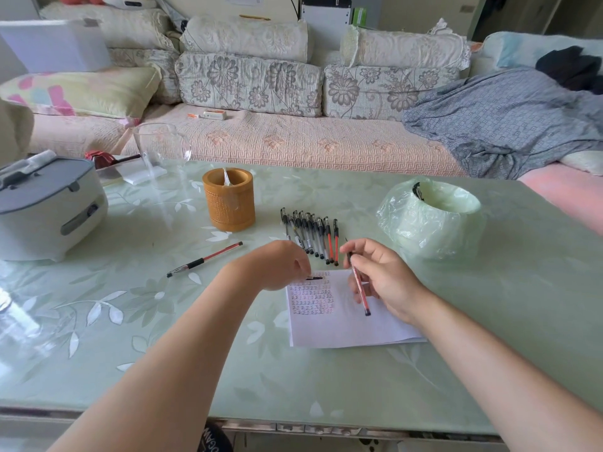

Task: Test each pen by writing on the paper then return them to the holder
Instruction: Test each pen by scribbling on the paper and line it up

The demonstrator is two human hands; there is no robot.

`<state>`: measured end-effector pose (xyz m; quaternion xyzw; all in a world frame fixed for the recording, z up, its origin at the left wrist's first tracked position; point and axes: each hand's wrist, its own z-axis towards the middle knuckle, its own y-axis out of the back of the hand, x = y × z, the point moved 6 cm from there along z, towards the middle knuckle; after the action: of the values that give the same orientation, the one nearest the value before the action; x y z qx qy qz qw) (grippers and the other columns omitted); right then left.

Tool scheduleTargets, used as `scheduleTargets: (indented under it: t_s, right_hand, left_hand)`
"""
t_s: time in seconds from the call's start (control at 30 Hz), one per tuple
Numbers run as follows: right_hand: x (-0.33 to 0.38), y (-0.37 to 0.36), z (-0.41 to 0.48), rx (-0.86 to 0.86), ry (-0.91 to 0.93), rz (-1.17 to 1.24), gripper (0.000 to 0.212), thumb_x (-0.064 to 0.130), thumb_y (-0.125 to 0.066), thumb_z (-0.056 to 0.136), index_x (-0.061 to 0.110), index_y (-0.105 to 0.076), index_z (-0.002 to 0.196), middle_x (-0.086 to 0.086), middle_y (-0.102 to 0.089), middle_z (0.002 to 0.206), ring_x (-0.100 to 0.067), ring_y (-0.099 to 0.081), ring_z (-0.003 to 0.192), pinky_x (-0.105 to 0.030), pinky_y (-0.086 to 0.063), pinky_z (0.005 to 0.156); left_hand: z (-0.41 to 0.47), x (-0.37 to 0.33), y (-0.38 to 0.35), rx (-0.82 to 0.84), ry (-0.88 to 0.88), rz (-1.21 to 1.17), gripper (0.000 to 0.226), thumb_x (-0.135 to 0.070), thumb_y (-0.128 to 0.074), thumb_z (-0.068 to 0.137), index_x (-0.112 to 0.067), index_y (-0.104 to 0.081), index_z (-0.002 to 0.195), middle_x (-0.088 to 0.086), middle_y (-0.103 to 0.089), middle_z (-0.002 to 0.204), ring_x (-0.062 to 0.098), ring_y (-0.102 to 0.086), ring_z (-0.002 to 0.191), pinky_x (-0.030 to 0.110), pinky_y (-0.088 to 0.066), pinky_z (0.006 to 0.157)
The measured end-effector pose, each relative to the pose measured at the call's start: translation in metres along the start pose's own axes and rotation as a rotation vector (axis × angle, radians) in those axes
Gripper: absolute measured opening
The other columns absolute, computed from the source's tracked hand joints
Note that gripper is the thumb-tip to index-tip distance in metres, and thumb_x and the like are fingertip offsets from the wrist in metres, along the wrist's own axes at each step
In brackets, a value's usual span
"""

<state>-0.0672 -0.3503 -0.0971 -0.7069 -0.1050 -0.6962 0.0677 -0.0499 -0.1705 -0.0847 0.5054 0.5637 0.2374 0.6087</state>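
Right hand fingers pinch red-barrelled pen, nib up; left hand closed on dark cap over white written paper. Recap squarely before brown cylindrical holder.

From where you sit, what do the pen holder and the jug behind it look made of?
The holder looks like bamboo or wood: matt tan, with a woven-textured band. The jug looks like clear glass, perhaps hard plastic: you see straight through it and its rim glints.

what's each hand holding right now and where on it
The right hand pinches a red pen near its tip end, the barrel trailing back toward the person. The left hand holds a small dark cap at its fingertips.
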Motion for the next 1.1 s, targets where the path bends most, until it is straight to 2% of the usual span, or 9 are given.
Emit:
scheduleTargets:
  t_s: [0.13,0.23,0.33,0.47,0.67,0.8,0.9,1.0,1.1]
  right_hand:
    - [0.004,0.005,0.005,-0.069,0.084,-0.374,0.039,0.007,-0.061,0.092,0.03,-0.055,0.123,-0.002,-0.066,0.084,-0.01,-0.052,0.054,-0.026,-0.046,0.057]
    - [0.006,0.004,0.006,-0.08,0.154,-0.687,0.024,0.018,-0.069,0.088,0.032,-0.071,0.107,0.018,-0.063,0.075,0.005,-0.052,0.06,-0.021,-0.041,0.067]
    - [0.009,-0.001,0.003,-0.061,0.213,-0.88,0.02,0.023,-0.063,0.092,0.034,-0.073,0.105,0.019,-0.067,0.089,0.0,-0.054,0.079,-0.027,-0.045,0.076]
    - [0.012,-0.007,0.002,-0.058,0.279,-0.97,0.02,0.025,-0.059,0.095,0.032,-0.072,0.108,0.013,-0.067,0.102,-0.014,-0.053,0.102,-0.034,-0.045,0.088]
    - [0.014,-0.016,0.001,-0.004,0.304,-1.002,0.021,0.024,-0.056,0.097,0.031,-0.07,0.11,0.015,-0.064,0.103,-0.014,-0.053,0.103,-0.034,-0.045,0.088]
    - [0.014,-0.024,-0.005,0.066,0.284,-1.012,0.023,0.022,-0.048,0.098,0.027,-0.065,0.112,0.009,-0.062,0.111,-0.016,-0.058,0.102,-0.033,-0.046,0.084]
    - [0.016,-0.027,-0.011,0.061,0.32,-1.232,0.02,0.045,-0.048,0.092,0.029,-0.06,0.094,0.013,-0.057,0.087,-0.018,-0.058,0.092,-0.031,-0.037,0.07]
    - [0.016,-0.025,-0.014,0.009,0.305,-1.355,0.048,0.074,-0.048,0.079,0.028,-0.045,0.066,0.01,-0.054,0.067,-0.016,-0.05,0.072,-0.031,-0.034,0.064]
    - [0.016,-0.021,-0.015,-0.041,0.278,-1.443,0.066,0.087,-0.039,0.071,0.022,-0.045,0.056,0.003,-0.052,0.055,-0.019,-0.05,0.061,-0.031,-0.034,0.057]
  left_hand:
    - [-0.002,-0.001,0.007,-0.028,-0.001,-0.008,0.016,-0.024,-0.054,0.097,-0.024,-0.07,0.101,-0.015,-0.062,0.084,0.009,-0.061,0.081,0.018,-0.043,0.063]
    - [-0.005,0.0,0.012,-0.042,0.013,-0.028,0.018,-0.023,-0.054,0.097,-0.022,-0.071,0.101,-0.01,-0.068,0.089,0.016,-0.065,0.083,0.031,-0.052,0.073]
    - [-0.007,0.004,0.013,-0.038,0.031,-0.041,0.02,-0.023,-0.052,0.097,-0.022,-0.071,0.104,-0.009,-0.07,0.093,0.018,-0.066,0.084,0.036,-0.054,0.08]
    - [-0.01,0.005,0.015,-0.042,0.034,-0.048,0.02,-0.023,-0.052,0.098,-0.024,-0.071,0.104,-0.011,-0.07,0.093,0.017,-0.065,0.084,0.031,-0.051,0.076]
    - [-0.012,-0.003,0.013,-0.037,0.012,-0.049,0.019,-0.025,-0.053,0.097,-0.026,-0.072,0.102,-0.014,-0.068,0.09,0.012,-0.063,0.083,0.023,-0.046,0.068]
    - [-0.011,-0.011,0.002,-0.01,0.012,-0.116,0.019,-0.028,-0.056,0.095,-0.025,-0.073,0.086,-0.009,-0.071,0.08,0.017,-0.067,0.081,0.025,-0.047,0.064]
    - [-0.008,-0.017,-0.007,0.001,0.013,-0.171,0.02,-0.031,-0.059,0.093,-0.024,-0.075,0.082,-0.006,-0.073,0.075,0.011,-0.066,0.068,0.019,-0.046,0.057]
    - [-0.008,-0.028,-0.011,-0.012,0.013,-0.227,0.017,-0.032,-0.064,0.089,-0.027,-0.076,0.078,-0.009,-0.065,0.058,0.0,-0.051,0.045,0.013,-0.038,0.044]
    - [-0.011,-0.037,-0.017,0.029,0.001,-0.26,0.016,-0.034,-0.067,0.087,-0.024,-0.078,0.081,-0.005,-0.07,0.064,0.003,-0.055,0.053,0.017,-0.044,0.054]
